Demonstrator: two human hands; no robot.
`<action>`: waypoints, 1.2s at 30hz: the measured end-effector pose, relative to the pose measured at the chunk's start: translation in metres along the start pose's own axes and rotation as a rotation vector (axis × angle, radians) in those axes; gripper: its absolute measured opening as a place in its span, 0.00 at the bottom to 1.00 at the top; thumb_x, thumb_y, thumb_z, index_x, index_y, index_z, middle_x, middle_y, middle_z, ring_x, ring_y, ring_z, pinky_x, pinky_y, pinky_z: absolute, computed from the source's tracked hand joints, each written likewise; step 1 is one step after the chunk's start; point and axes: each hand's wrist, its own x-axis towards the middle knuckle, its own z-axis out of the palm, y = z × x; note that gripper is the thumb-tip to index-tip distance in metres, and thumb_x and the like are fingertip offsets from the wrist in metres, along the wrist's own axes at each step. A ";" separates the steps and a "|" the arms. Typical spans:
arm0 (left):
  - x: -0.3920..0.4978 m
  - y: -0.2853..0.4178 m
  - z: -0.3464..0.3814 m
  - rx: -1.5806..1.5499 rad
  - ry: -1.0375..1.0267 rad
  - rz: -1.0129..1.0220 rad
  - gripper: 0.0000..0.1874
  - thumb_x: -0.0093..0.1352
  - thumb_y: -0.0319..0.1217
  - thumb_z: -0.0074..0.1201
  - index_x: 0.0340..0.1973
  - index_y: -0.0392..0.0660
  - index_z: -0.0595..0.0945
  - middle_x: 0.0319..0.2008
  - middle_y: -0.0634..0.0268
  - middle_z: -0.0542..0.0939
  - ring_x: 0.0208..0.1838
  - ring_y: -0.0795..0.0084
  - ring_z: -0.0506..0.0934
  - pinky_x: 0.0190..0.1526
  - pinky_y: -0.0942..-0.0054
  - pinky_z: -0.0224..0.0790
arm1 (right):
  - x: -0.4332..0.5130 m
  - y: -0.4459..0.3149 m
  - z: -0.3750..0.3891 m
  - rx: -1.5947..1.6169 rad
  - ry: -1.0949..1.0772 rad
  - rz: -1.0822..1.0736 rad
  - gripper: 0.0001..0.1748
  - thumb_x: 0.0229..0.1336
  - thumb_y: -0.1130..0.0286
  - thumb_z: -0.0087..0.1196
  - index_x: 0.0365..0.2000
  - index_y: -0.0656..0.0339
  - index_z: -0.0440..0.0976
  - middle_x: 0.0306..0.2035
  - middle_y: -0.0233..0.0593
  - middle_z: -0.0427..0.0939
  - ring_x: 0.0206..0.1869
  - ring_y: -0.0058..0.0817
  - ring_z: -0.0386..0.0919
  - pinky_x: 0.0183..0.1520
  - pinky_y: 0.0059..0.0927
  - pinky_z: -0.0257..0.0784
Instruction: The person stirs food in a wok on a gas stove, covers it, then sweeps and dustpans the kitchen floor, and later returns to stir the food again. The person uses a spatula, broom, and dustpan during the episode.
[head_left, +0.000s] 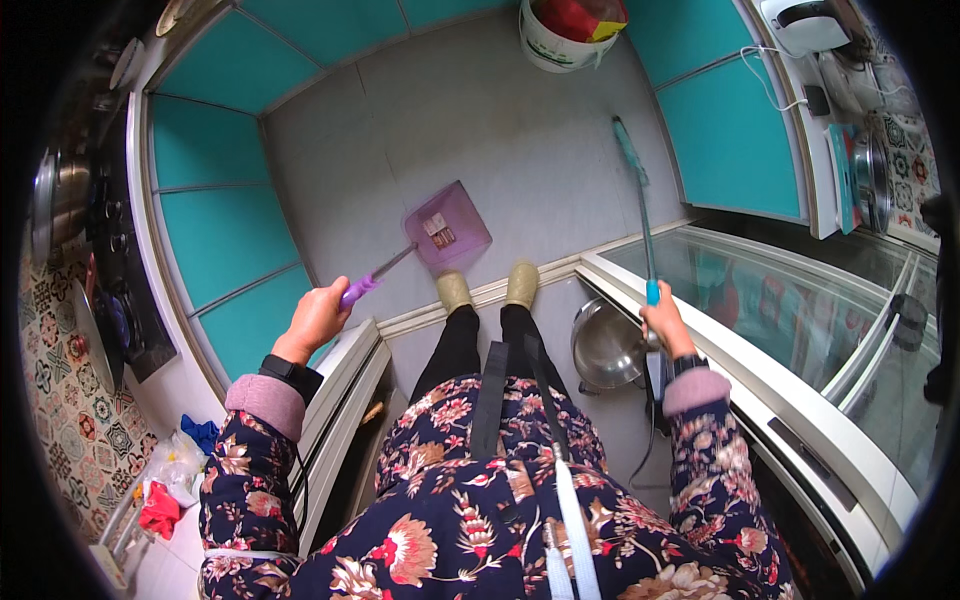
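My left hand (317, 315) is closed around the purple grip of a long-handled dustpan (471, 217). Its pan is translucent purple, lies at the floor just ahead of my shoes and holds a small printed packet or piece of litter (440, 230). On the other side, my right hand (664, 319) grips the blue handle end of a thin green pole (648, 236). A narrow, fuzzy teal head (628, 148) is at the pole's far end, over the grey floor near the right cabinets; whether it touches the floor is hard to tell.
Teal cabinets (217, 142) line the kitchen floor. A white bucket (562, 56) with a red bag stands at the far side. My shoes (521, 285) are at the door track (555, 271). Glass sliding doors (750, 277) and a steel bowl (607, 345) are at the right.
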 end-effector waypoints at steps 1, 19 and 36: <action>0.000 0.001 0.001 0.013 0.002 -0.002 0.09 0.63 0.30 0.54 0.33 0.44 0.70 0.22 0.48 0.76 0.30 0.42 0.76 0.31 0.48 0.66 | 0.022 -0.013 0.000 -0.054 0.057 -0.066 0.39 0.46 0.82 0.51 0.61 0.61 0.50 0.24 0.45 0.73 0.16 0.29 0.73 0.17 0.34 0.69; -0.013 -0.010 0.009 0.028 0.024 -0.023 0.08 0.63 0.30 0.53 0.34 0.45 0.70 0.23 0.49 0.77 0.30 0.42 0.76 0.30 0.48 0.67 | -0.135 -0.021 0.062 0.039 -0.678 0.051 0.43 0.46 0.82 0.50 0.64 0.57 0.49 0.22 0.36 0.70 0.15 0.20 0.69 0.17 0.25 0.66; -0.032 -0.016 0.023 0.021 0.120 -0.061 0.09 0.62 0.29 0.53 0.35 0.47 0.70 0.23 0.51 0.78 0.31 0.45 0.77 0.32 0.50 0.69 | -0.007 -0.009 0.011 -0.139 -0.035 0.024 0.40 0.47 0.82 0.50 0.61 0.62 0.46 0.27 0.47 0.74 0.18 0.32 0.75 0.18 0.35 0.72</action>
